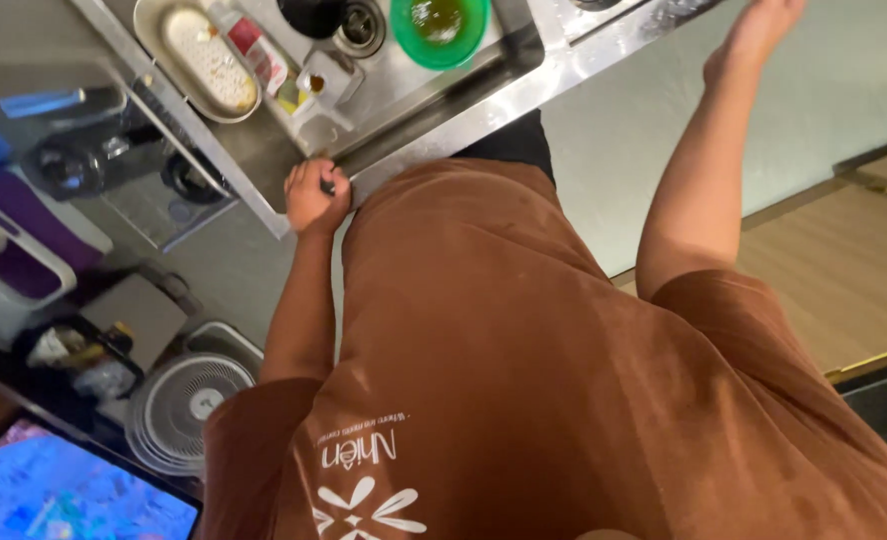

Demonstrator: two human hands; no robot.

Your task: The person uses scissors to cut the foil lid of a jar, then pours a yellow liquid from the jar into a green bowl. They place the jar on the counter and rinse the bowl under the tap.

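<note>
Our left hand [316, 196] clenches a small dark object at the steel sink's front edge [444, 130], our right hand [756, 32] rests flat-fingered on the counter's far side, dirty dishes still unwashed.

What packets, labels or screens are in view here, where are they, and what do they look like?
Screen: bottom left corner, flat, dark-framed, glowing blue with pink patches.
Packet: in the steel sink beside an oval metal tray, slim, white and red.
Small carton: just below the packet, pale with a yellow-green patch.
Shirt print: on the brown shirt, white petal shape with white lettering.
</note>
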